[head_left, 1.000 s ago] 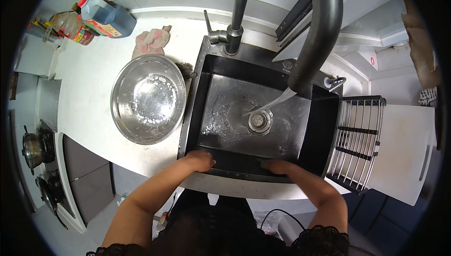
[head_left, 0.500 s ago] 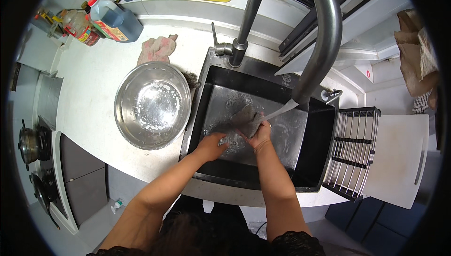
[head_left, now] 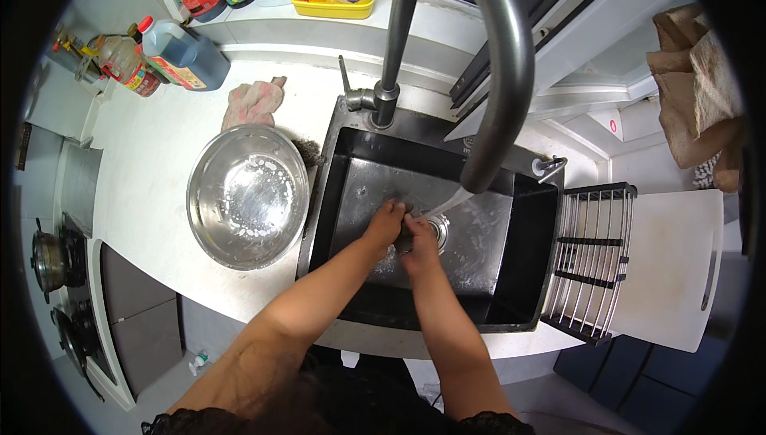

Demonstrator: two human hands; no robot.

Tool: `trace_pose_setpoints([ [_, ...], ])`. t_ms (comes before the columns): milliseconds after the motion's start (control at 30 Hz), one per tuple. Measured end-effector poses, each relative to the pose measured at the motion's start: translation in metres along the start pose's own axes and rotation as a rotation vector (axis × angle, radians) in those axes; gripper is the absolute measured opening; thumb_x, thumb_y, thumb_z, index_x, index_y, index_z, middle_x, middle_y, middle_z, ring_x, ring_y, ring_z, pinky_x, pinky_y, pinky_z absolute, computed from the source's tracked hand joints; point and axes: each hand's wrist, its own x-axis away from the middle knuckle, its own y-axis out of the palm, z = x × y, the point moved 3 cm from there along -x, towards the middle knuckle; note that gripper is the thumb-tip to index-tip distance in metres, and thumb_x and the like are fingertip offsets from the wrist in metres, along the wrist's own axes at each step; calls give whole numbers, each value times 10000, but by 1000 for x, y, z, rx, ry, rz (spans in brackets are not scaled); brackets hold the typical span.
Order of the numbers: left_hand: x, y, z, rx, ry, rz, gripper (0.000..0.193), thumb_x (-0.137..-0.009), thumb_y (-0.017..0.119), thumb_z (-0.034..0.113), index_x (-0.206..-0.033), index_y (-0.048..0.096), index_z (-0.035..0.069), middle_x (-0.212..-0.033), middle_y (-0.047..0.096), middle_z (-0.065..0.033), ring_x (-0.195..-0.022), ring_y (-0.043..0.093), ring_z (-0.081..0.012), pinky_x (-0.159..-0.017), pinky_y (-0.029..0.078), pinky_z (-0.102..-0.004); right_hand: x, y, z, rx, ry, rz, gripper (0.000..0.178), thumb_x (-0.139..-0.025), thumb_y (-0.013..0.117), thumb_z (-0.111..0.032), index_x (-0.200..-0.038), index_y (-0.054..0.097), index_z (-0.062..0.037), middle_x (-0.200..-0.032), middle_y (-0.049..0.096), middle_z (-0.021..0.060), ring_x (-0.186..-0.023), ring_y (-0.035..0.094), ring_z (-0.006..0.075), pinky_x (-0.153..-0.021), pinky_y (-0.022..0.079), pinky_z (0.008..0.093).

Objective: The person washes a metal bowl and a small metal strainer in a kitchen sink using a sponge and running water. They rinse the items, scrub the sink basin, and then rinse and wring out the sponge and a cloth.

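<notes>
Both hands meet low in the dark sink, under the stream of water from the tall curved tap. Between them is a grey-brown cloth, mostly hidden by the fingers. My left hand is closed on its left side. My right hand grips it from the right, fingers curled around it. The round drain shows just beside my right hand. Water spreads and splashes over the sink floor.
Left of the sink, a wet steel basin stands on the white counter, with a pinkish rag and dark scouring pad behind it. Bottles line the back left. A wire rack and white cutting board lie right.
My left hand has moved from beside the cloth onto it. The cloth, spread in my right hand before, is now bunched between both hands. The drain has come into sight.
</notes>
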Motion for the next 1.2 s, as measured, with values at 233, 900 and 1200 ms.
trace_pose_setpoints([
  [233, 15, 31, -35, 453, -169, -24, 329, -953, 385, 301, -1180, 485, 85, -1110, 551, -100, -1036, 514, -223, -912, 402, -338, -23, -21, 12, 261, -214, 226, 465, -940, 406, -240, -1348, 323, -31, -1184, 481, 139, -1025, 499, 196, -862, 408, 303],
  [900, 7, -4, -14, 103, -256, 89, 200, -835, 646, 283, -940, 548, 143, -871, 596, 11, -778, 536, -123, -643, 377, -291, -20, -56, -11, 200, 251, 211, 278, -877, 537, -295, -1075, 547, -100, -1017, 576, 37, -904, 548, 217, -819, 432, 388],
  [1200, 14, -27, 21, -174, 16, 184, 510, -849, 607, 180, -1284, 388, 29, -1088, 533, -111, -975, 518, -175, -832, 417, -319, -47, -56, -47, -213, 25, 304, 280, -868, 544, -223, -1111, 547, -84, -1141, 558, 95, -1023, 542, 308, -829, 455, 521],
])
